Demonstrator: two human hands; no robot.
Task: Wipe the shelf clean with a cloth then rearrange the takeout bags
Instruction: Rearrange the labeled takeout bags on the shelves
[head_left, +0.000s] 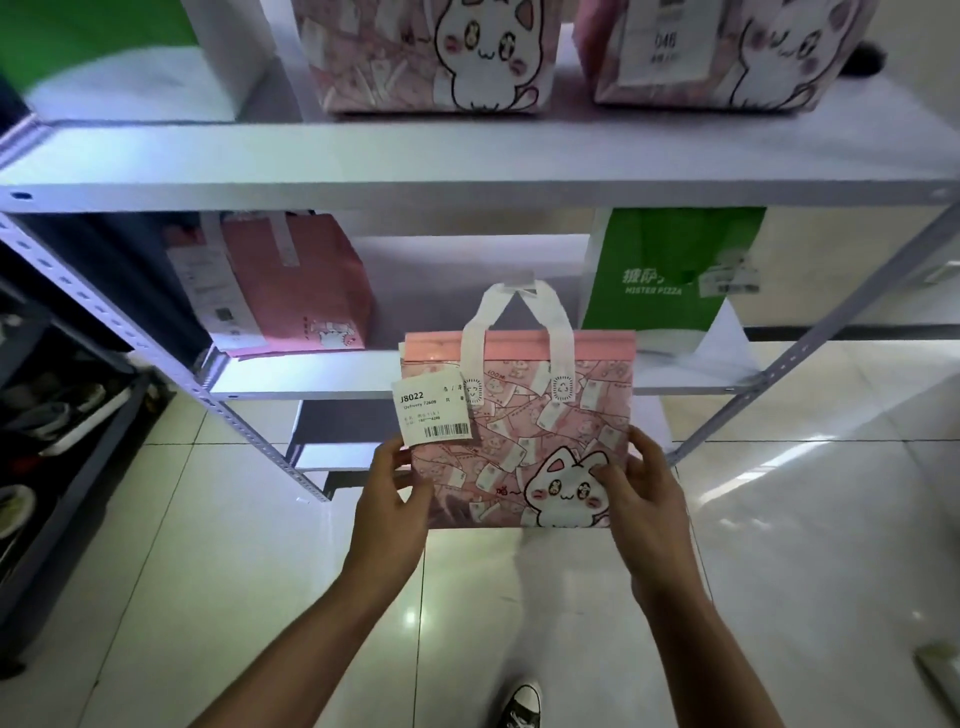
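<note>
Both hands are holding up a pink takeout bag (519, 441) in front of the shelf (467, 182), clear of any board. The left hand (392, 499) is gripping its lower left edge, thumb curled over the front, and the right hand (644, 493) is gripping the lower right edge, thumb lying across the cartoon cat. The bag is hanging upright, white handles (519, 322) standing up, a delivery label (434, 410) (reading J8022) dangling at its upper left. Two pink bags (431, 52) are sitting on the top board; another pink bag (291, 286) and a green bag (670, 270) are sitting on the middle one.
</note>
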